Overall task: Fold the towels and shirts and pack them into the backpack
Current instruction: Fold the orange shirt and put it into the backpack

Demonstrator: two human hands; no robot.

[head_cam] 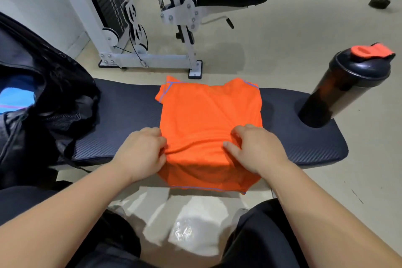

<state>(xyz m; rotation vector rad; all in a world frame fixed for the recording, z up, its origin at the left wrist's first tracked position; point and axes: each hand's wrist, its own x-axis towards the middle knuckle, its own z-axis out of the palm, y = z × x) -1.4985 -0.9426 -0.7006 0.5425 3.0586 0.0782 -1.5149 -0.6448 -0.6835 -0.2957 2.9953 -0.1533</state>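
I am folding the orange shirt [208, 111], which is lying across the middle of the bench [121, 104]. My left grip [143, 152] and right grip [256, 150] are each pinching its cloth by the bench's near edge. The next move, I judge, is lifting that fold evenly towards the far edge.

We see an orange fabric shirt [208, 111] with blue seam stitching lying partly folded at centre, its hem draping toward 6 o'clock. At 9 o'clock, the black backpack [54, 93] gapes open, a light-blue cloth [15, 99] inside it.
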